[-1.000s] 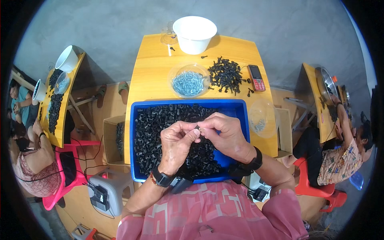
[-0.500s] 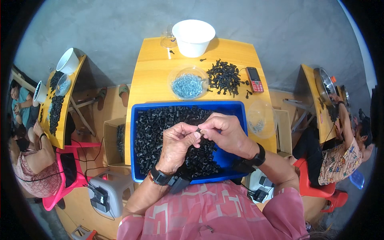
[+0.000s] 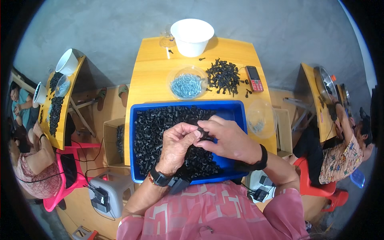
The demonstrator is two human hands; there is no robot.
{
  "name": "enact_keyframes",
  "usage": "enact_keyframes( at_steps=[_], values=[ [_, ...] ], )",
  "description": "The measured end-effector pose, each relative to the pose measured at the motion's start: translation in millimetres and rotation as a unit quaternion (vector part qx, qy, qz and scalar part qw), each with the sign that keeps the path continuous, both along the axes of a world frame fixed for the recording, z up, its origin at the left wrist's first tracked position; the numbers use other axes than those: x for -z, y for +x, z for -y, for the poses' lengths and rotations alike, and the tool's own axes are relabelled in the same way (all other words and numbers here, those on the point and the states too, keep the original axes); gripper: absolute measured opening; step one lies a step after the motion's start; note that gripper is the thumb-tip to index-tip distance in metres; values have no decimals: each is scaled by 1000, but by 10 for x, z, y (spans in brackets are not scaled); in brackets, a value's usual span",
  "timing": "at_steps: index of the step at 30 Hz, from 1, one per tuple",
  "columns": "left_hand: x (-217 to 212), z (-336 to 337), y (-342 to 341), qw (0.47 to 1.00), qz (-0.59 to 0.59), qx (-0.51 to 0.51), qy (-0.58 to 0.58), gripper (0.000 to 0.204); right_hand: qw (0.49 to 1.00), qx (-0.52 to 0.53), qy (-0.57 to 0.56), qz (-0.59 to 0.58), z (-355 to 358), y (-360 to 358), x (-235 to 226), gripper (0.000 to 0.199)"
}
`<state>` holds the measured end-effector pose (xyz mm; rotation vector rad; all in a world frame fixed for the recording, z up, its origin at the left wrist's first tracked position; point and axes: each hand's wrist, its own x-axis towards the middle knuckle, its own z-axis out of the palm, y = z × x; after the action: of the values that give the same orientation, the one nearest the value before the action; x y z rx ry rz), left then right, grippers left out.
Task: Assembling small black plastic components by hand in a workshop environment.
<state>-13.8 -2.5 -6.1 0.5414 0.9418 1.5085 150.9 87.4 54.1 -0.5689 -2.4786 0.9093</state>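
My hands meet above a blue tray (image 3: 236, 110) full of small black plastic parts (image 3: 150, 136). My left hand (image 3: 176, 146) is closed, thumb and index finger pinched on a small dark piece that the fingertips mostly cover. Right beside it, my right hand (image 3: 230, 140) has its fingers bent, with thumb and index finger spread around something dark. Whether that is a held part or only the parts in the tray behind cannot be made out. Beyond the tray stands a clear bowl of silvery screws (image 3: 186, 86), and right of it lies a pile of black pieces (image 3: 224, 76).
A white bucket (image 3: 193, 40) and a clear cup (image 3: 167, 39) stand at the table's far end. A red and black phone (image 3: 254, 79) and a clear dish with a few screws (image 3: 260, 120) lie on the right. Other people sit at side tables, left and right.
My right hand has turned, and its thumb and index finger have moved apart from their pinch against the left fingertips. My left hand has kept its pinch in nearly the same place.
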Motion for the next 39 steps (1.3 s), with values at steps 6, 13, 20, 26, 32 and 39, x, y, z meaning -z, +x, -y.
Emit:
enact_keyframes(
  at_steps=[6, 13, 20, 26, 32, 39],
  values=[
    [-31, -5, 54, 996, -85, 3, -10, 7, 986, -6, 106, 132, 9, -23, 26, 37],
    [-51, -1, 63, 991, -129, 14, -25, 6, 988, -5, 109, 108, -9, 0, 44, 24],
    [-33, -6, 46, 986, -164, 2, 4, 5, 987, -15, 130, 97, 15, -40, 128, 25],
    [24, 16, 53, 966, -253, -15, 54, 5, 976, -28, 175, 123, 51, -24, 125, 24],
    [-64, 11, 77, 968, -243, 14, 54, 5, 984, -22, 142, 105, 41, 48, 117, 41],
    [-187, 91, -32, 979, -141, -139, 44, 8, 994, 76, 75, 9, -335, 200, 134, 27]
  ],
)
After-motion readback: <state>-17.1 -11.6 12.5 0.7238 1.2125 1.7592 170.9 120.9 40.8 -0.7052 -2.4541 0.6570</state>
